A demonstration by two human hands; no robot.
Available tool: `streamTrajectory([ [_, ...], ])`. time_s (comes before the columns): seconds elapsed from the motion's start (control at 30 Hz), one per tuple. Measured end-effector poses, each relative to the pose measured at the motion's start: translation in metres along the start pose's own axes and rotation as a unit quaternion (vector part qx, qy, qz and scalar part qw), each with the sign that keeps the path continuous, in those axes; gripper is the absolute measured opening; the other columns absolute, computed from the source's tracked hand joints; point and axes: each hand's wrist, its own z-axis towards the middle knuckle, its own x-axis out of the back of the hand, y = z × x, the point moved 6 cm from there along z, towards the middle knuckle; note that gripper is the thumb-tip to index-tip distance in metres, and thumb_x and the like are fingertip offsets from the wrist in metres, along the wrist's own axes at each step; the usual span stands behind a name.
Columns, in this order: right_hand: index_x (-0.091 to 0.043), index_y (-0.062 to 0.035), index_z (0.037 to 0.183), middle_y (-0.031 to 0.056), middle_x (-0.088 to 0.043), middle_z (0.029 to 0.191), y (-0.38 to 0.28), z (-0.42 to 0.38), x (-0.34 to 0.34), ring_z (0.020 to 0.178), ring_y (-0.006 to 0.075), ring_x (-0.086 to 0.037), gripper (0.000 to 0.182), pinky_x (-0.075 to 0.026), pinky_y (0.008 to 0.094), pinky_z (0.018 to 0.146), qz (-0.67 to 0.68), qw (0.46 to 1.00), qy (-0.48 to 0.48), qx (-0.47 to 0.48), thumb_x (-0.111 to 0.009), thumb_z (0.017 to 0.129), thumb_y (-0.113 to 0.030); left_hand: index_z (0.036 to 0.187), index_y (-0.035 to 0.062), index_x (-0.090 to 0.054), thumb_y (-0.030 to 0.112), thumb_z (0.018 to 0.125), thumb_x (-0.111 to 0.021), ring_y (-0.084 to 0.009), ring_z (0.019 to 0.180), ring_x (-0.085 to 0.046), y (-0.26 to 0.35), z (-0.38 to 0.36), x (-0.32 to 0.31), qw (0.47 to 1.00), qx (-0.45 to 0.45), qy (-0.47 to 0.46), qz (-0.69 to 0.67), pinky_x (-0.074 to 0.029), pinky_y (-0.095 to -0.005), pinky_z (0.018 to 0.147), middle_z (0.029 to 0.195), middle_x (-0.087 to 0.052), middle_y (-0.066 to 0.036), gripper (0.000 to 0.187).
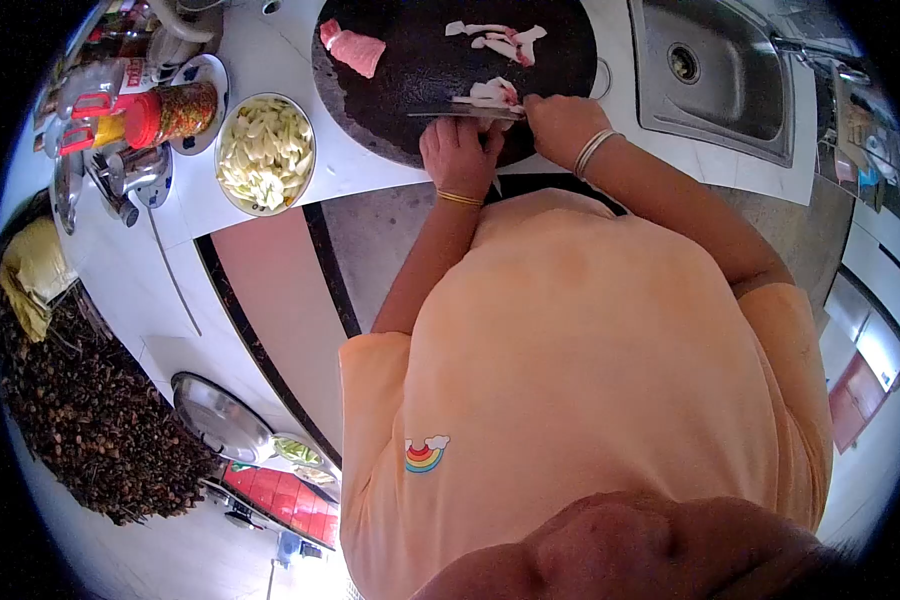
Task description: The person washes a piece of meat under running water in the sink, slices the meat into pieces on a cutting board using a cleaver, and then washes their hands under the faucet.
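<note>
On the round black cutting board point(410, 130), my right hand point(562, 128) is closed round the handle of a kitchen knife point(460, 113), whose blade lies crosswise to my body. My left hand point(458, 155) rests just on the near side of the blade, fingers bent over a pale piece of meat point(488, 124) that they mostly hide. Right beyond the blade lies a small heap of white, fatty meat slices point(490, 93). Farther back are more fatty strips point(505, 42). A pink chunk of meat point(354, 49) sits at the board's far left, apart from both hands.
A bowl of pale cut vegetables point(266, 155) stands left of the board. Beyond it are a red-lidded spice jar point(175, 113) and other containers. A steel sink point(710, 125) is at the right. A large dark dried heap point(95, 410) and a metal basin point(220, 415) lie at the left.
</note>
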Motion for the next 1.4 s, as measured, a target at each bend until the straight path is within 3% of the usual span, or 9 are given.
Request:
streamTrajectory([
  [0.17, -0.061, -0.0021, 0.095, 0.0206, -0.067, 0.084, 0.041, -0.001, 0.002, 0.08, 0.0372, -0.067, 0.017, -0.054, 0.0464, 0.069, -0.006, 1.0, -0.022, -0.02, -0.054, 0.083, -0.013, 0.097, 0.0105, -0.061, 0.026, 0.072, -0.073, -0.0319, 0.088, -0.054, 0.002, 0.0, 0.005, 1.0, 0.008, 0.019, -0.006, -0.046, -0.0437, 0.074, 0.096, -0.054, -0.011, 0.032],
  [0.23, -0.061, -0.0015, 0.092, 0.0199, -0.067, 0.081, 0.044, -0.002, 0.015, 0.078, 0.0369, -0.067, 0.017, -0.053, 0.0464, 0.069, 0.014, 0.997, 0.049, -0.052, -0.054, 0.083, -0.014, 0.098, 0.0105, -0.061, 0.026, 0.072, -0.073, -0.0319, 0.088, -0.054, 0.002, -0.002, 0.002, 1.0, 0.015, 0.01, -0.015, -0.046, -0.0441, 0.074, 0.096, -0.054, -0.01, 0.033],
  [0.4, -0.059, -0.0014, 0.092, 0.0209, -0.067, 0.077, -0.003, -0.018, 0.017, 0.075, 0.0359, -0.068, 0.016, -0.054, 0.046, 0.065, -0.014, 0.999, 0.017, 0.026, -0.056, 0.08, -0.012, 0.093, 0.0099, -0.059, 0.024, 0.073, -0.074, -0.0339, 0.088, -0.054, -0.001, -0.006, 0.001, 0.999, 0.01, 0.044, -0.022, -0.047, -0.044, 0.074, 0.096, -0.053, -0.013, 0.03],
  [0.73, -0.059, -0.0018, 0.098, 0.0204, -0.068, 0.085, -0.015, 0.016, -0.002, 0.082, 0.035, -0.068, 0.019, -0.054, 0.0455, 0.07, -0.018, 1.0, -0.01, 0.02, -0.055, 0.081, -0.011, 0.09, 0.0067, -0.056, 0.024, 0.071, -0.076, -0.0372, 0.084, -0.053, -0.003, -0.003, -0.001, 0.998, -0.003, 0.034, -0.056, -0.045, -0.0488, 0.072, 0.094, -0.053, -0.018, 0.032],
  [0.97, -0.064, -0.0025, 0.095, 0.0214, -0.068, 0.09, 0.027, -0.004, 0.022, 0.085, 0.0354, -0.068, 0.018, -0.055, 0.0451, 0.074, -0.028, 0.999, -0.038, -0.023, -0.055, 0.082, -0.011, 0.098, 0.0103, -0.06, 0.025, 0.071, -0.075, -0.0319, 0.087, -0.054, 0.001, 0.0, 0.01, 0.999, 0.003, 0.041, -0.006, -0.045, -0.0433, 0.075, 0.098, -0.055, -0.01, 0.033],
  [1.03, -0.064, -0.0027, 0.095, 0.0215, -0.068, 0.09, 0.022, -0.004, 0.03, 0.084, 0.0361, -0.068, 0.018, -0.055, 0.0453, 0.074, -0.005, 0.999, 0.005, -0.047, -0.055, 0.082, -0.011, 0.099, 0.0101, -0.061, 0.025, 0.072, -0.075, -0.0317, 0.087, -0.054, 0.0, -0.003, 0.009, 0.999, 0.0, 0.035, -0.012, -0.044, -0.0425, 0.075, 0.099, -0.055, -0.01, 0.034],
  [1.17, -0.059, -0.0016, 0.094, 0.0205, -0.067, 0.08, -0.002, -0.017, 0.027, 0.076, 0.0367, -0.067, 0.016, -0.054, 0.0467, 0.068, -0.014, 1.0, 0.009, 0.022, -0.053, 0.082, -0.011, 0.095, 0.0082, -0.06, 0.025, 0.072, -0.076, -0.0325, 0.085, -0.054, -0.002, -0.009, 0.002, 0.999, -0.015, 0.045, -0.014, -0.045, -0.0425, 0.073, 0.097, -0.053, -0.012, 0.033],
  [1.3, -0.058, -0.0016, 0.094, 0.0208, -0.067, 0.08, 0.001, -0.024, 0.025, 0.076, 0.0361, -0.067, 0.016, -0.054, 0.0464, 0.067, -0.019, 0.999, -0.025, 0.01, -0.053, 0.082, -0.01, 0.091, 0.0048, -0.058, 0.026, 0.074, -0.075, -0.0379, 0.087, -0.054, -0.005, -0.012, -0.003, 0.999, 0.002, 0.033, -0.017, -0.045, -0.0483, 0.075, 0.099, -0.054, -0.017, 0.033],
  [1.4, -0.064, -0.0037, 0.101, 0.0208, -0.069, 0.09, -0.013, -0.007, 0.021, 0.084, 0.035, -0.068, 0.022, -0.055, 0.0454, 0.072, -0.025, 0.995, -0.093, -0.003, -0.053, 0.083, -0.01, 0.09, 0.004, -0.057, 0.027, 0.073, -0.076, -0.0386, 0.086, -0.054, -0.006, -0.01, 0.001, 0.998, -0.008, 0.041, -0.044, -0.045, -0.0488, 0.076, 0.099, -0.054, -0.018, 0.034],
])
